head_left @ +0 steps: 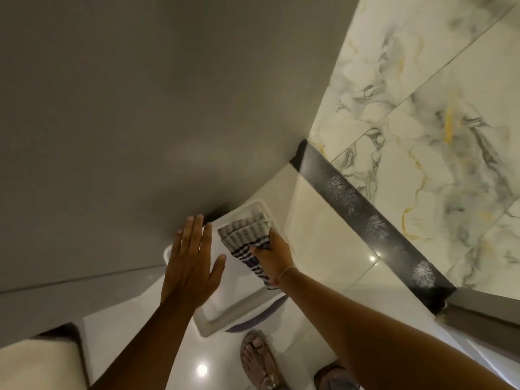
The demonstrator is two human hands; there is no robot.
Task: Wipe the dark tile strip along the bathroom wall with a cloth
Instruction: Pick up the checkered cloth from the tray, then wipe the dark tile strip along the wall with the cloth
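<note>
The dark tile strip (363,218) with silvery flower patterns runs diagonally across the wall on the right, between marbled tiles above and cream tiles below. My right hand (274,256) grips a folded checked cloth (247,237), white with dark blue stripes, held over the white toilet tank lid, well left of the strip and not touching it. My left hand (191,266) is flat with fingers spread, close to the grey wall and above the tank lid.
A white toilet tank lid (213,316) lies under both hands. Grey wall (126,108) fills the left. Marbled tiles (436,122) sit above the strip. My sandalled foot (259,358) stands on the glossy floor. A brown ledge (484,313) meets the strip's lower end.
</note>
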